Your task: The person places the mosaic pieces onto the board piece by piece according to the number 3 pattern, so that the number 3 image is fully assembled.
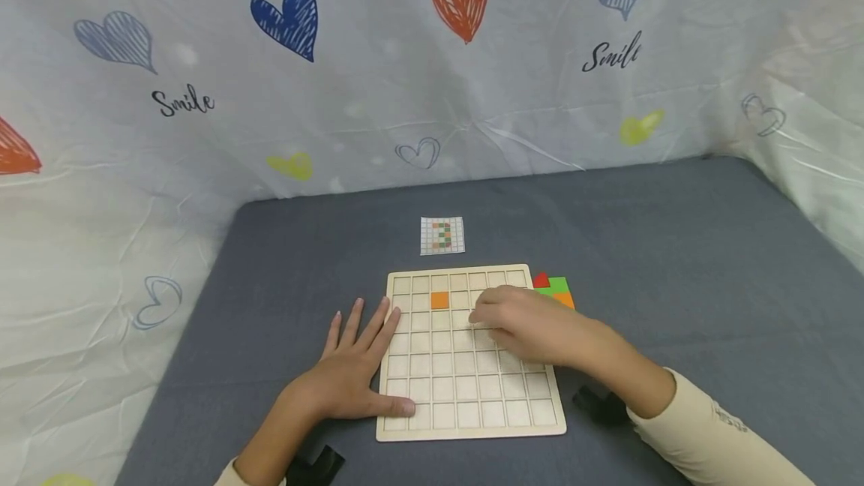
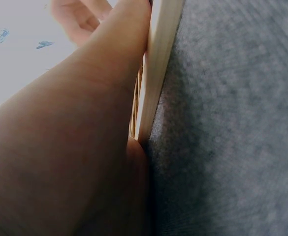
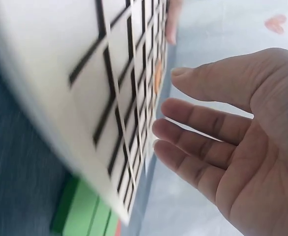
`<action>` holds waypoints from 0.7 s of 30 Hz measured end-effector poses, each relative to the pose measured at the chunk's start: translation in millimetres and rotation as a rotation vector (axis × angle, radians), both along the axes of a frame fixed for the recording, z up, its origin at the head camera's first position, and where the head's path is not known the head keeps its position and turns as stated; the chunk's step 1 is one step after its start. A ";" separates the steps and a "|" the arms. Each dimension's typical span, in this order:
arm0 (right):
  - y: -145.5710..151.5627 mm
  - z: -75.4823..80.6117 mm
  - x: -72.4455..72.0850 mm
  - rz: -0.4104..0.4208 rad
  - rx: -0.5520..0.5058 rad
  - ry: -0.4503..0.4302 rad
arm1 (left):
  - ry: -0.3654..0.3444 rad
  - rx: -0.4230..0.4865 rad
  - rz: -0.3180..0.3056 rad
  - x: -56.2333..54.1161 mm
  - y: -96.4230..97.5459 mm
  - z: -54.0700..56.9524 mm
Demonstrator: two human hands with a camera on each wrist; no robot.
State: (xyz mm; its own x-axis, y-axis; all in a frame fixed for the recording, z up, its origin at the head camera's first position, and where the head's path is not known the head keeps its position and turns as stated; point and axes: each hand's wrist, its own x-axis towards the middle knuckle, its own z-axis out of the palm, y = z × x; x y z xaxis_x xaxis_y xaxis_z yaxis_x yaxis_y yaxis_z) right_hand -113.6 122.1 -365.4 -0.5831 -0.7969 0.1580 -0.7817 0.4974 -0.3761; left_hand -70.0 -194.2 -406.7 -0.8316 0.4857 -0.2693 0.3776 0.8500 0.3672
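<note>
A pale wooden grid board lies flat on the grey table, with one orange square tile set in a cell of its upper rows. My left hand rests along the board's left edge, fingers spread and thumb lying over the lower left corner. Over the right part of the board is my right hand. The right wrist view shows its thumb apart from the loosely bent fingers, with nothing between them. Beside the board's right edge lie green tiles, a red triangle tile and an orange tile, partly hidden by the right hand.
Behind the board lies a small paper card printed with a coloured grid pattern. The grey cloth-covered table runs back to a white curtain with hearts and lettering. Black pieces show under both wrists.
</note>
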 end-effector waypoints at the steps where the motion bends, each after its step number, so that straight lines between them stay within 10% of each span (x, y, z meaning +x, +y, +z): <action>1: 5.3 0.6 0.1 -0.010 -0.008 -0.003 | -0.001 0.004 -0.005 0.1 0.1 1.7; 21: 76.4 1.8 -17.4 -0.261 0.019 -0.025 | -0.010 0.002 -0.004 0.8 1.9 5.3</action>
